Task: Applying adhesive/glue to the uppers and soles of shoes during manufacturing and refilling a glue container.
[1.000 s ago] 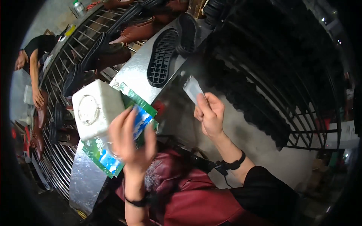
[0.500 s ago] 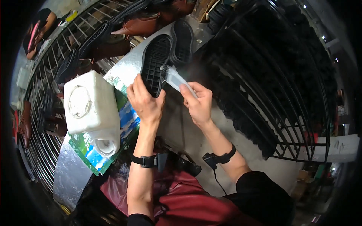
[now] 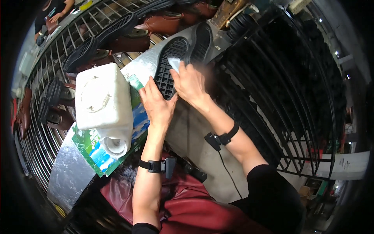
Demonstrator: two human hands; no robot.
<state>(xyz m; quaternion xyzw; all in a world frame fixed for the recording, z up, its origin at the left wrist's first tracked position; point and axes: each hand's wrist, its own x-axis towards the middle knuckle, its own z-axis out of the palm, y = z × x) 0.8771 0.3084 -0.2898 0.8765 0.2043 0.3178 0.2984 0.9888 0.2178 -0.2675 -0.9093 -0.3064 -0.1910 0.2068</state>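
A black shoe sole point(image 3: 165, 81) with a grid-like, hollowed face lies on a metal sheet point(image 3: 137, 66). My left hand point(image 3: 157, 106) grips its near end, fingers along the left edge and thumb on the right. In my right hand point(image 3: 190, 84) is a brush point(image 3: 174, 62) with a translucent whitish handle, its end over the middle of the sole. The bristles do not show clearly now. Just right of this sole, and close against it, lies a second black sole point(image 3: 202, 42).
A white plastic jug point(image 3: 103, 97) stands on a green and blue printed sheet point(image 3: 90, 152) at left. Brown shoes point(image 3: 161, 23) and more soles fill a barred metal rack point(image 3: 33, 156). Black soles crowd a dark rack point(image 3: 272, 78) at right. Another person's hand point(image 3: 57, 16) holds a shoe at far left.
My right hand has moved left and up over the sole with the brush, from beside its right edge. My left hand keeps its grip. The view has shifted slightly.
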